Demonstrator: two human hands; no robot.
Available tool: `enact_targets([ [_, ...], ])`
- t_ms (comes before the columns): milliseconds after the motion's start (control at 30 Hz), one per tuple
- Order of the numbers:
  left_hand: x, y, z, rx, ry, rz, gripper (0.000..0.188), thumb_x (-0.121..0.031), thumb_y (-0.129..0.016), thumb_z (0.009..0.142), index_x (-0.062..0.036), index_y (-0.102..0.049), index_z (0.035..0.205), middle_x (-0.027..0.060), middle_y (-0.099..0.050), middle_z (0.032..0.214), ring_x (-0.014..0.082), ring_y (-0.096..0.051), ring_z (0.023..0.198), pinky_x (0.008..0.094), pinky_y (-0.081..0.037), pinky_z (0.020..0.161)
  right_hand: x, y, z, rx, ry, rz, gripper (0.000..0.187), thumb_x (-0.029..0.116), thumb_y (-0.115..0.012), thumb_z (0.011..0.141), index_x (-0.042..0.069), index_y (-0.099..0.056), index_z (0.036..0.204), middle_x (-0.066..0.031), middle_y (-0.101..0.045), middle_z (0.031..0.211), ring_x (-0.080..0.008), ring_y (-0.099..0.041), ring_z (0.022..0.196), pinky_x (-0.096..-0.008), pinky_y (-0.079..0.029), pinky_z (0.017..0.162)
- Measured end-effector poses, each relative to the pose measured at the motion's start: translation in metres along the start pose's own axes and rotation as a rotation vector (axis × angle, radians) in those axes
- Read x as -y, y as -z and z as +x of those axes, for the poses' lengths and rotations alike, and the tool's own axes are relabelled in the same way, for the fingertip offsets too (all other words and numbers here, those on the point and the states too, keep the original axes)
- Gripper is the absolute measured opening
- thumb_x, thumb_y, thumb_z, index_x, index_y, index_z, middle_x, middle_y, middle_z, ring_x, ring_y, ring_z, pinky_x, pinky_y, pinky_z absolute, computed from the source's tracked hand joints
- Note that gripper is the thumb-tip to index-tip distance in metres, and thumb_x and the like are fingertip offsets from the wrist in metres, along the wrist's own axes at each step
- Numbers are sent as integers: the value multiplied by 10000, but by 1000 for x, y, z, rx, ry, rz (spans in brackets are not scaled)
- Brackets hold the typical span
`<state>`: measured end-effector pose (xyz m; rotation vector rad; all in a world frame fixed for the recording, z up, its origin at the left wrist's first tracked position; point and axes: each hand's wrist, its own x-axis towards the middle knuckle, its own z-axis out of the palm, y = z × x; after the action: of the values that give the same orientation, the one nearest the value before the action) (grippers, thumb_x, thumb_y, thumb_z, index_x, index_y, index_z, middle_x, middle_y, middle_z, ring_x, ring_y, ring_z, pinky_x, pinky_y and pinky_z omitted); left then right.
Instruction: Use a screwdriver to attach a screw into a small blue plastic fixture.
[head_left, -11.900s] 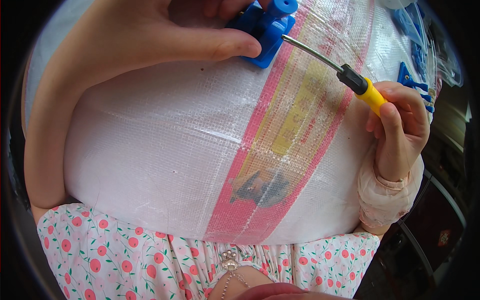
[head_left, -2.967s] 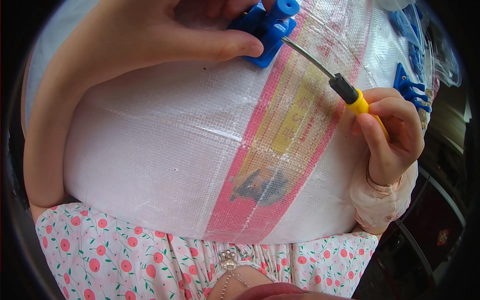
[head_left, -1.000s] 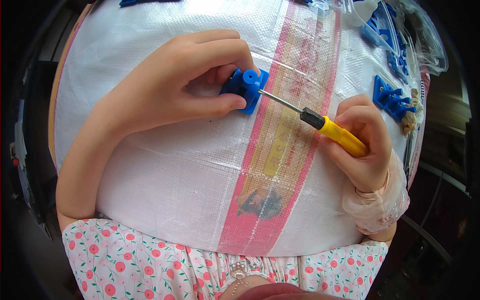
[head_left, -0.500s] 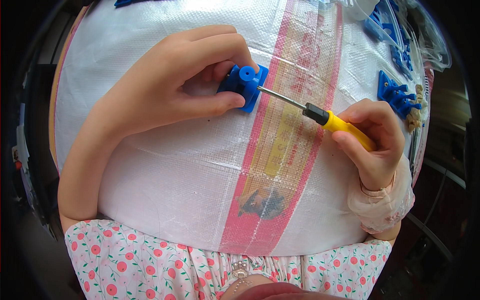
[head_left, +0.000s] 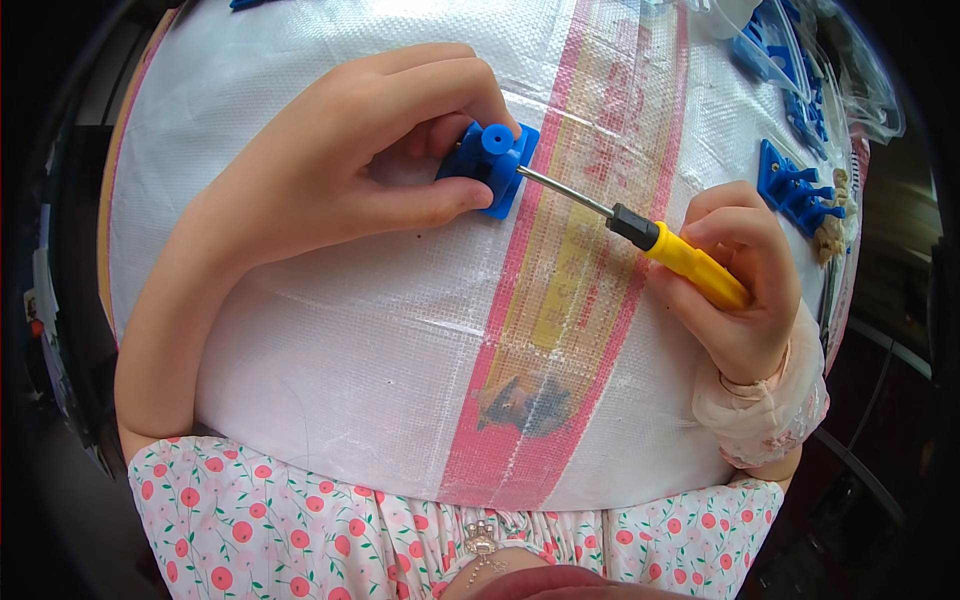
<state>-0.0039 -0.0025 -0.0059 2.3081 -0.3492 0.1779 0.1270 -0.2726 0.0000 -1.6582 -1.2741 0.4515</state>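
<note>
Nearest the camera there's just a floral dress (head_left: 300,520) along the bottom edge, then the work surface, a white woven plastic sack (head_left: 330,340) spread flat with a pink and yellow stripe (head_left: 560,290) running up the middle.

On that sack the left hand (head_left: 330,180) has a small blue plastic part (head_left: 490,165) pinched, thumb pressed under it and the fingers curled over the top, holding it down against the sack just left of the stripe. The right hand (head_left: 745,290) is wrapped shut around the yellow handle of a screwdriver (head_left: 640,232). The shaft lies across the stripe, long axis running from the right hand up and left, tip touching the right side of the blue part. So the part sits up-left of the right fingers, and the left hand is the one actually on it.

Further back on the right: more blue plastic parts (head_left: 795,185) lying loose, and beyond those a clear plastic bag (head_left: 850,70) with more blue bits in it. Around the sack the room is dark, can't make much out
</note>
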Motion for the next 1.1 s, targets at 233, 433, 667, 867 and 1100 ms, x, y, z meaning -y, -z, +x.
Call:
enact_targets([
  [233,0,0,-1,-7,-3,13,299,-75,-759,710,-52,-614,970,27,-488,812,111,-472,693,238,-349,572,2,3,1,-4,-2,17,302,-96,-749,729,2,-597,970,-113,-603,967,-134,-627,832,-197,-495,704],
  [433,-1,0,0,-4,1,5,298,-71,-758,709,-51,-611,968,26,-486,813,109,-463,689,239,-346,571,3,4,-6,-34,-102,77,276,-92,-744,746,-23,-600,972,-98,-644,913,-109,-620,796,-188,-473,713],
  [667,-1,-1,0,-15,8,-3,299,-73,-760,711,-48,-608,968,25,-484,816,107,-465,689,235,-351,573,6,4,-1,-21,-143,35,281,-64,-744,752,-14,-603,990,-78,-600,953,-68,-576,718,-170,-425,626],
  [867,1,-2,-1,-17,-3,6,292,-79,-760,719,-44,-606,965,27,-486,818,110,-472,690,232,-358,571,2,5,3,16,-30,-51,325,-59,-755,730,19,-598,1003,-68,-538,984,-78,-569,694,-170,-439,622],
  [1100,0,-2,-1,-24,-1,2,290,-79,-758,721,-47,-606,966,30,-488,819,113,-478,696,230,-364,577,0,5,0,-3,-29,-30,386,-72,-776,709,36,-573,1019,-67,-567,932,-101,-592,767,-182,-489,695],
])
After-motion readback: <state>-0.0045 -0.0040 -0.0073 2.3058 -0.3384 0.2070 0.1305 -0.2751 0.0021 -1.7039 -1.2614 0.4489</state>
